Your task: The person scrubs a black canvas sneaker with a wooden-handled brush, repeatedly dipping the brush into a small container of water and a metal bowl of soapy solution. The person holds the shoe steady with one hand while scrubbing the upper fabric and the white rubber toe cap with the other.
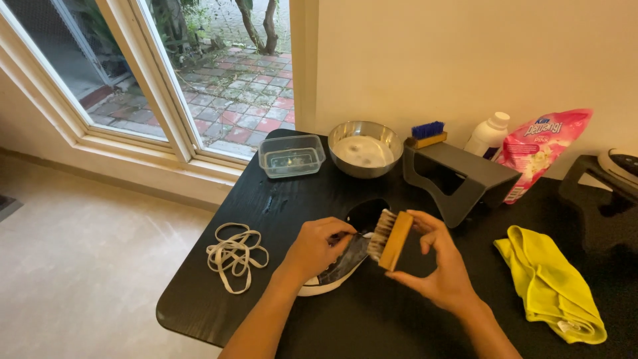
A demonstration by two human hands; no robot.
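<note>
My left hand (pixel 318 247) grips a dark shoe with a white sole (pixel 340 271) that lies on the black table (pixel 219 292). My right hand (pixel 435 262) holds a wooden brush with pale bristles (pixel 391 237), the bristles turned toward the shoe's upper side and touching or nearly touching it. Both hands meet near the middle of the table's front half.
White laces (pixel 234 256) lie in a loose pile at the left. At the back stand a clear plastic tub (pixel 291 156), a steel bowl of whitish liquid (pixel 365 149), a blue-bristled brush (pixel 427 133) on a grey stand (pixel 465 174), a white bottle (pixel 488 135) and a pink pouch (pixel 541 149). A yellow cloth (pixel 551 286) lies right.
</note>
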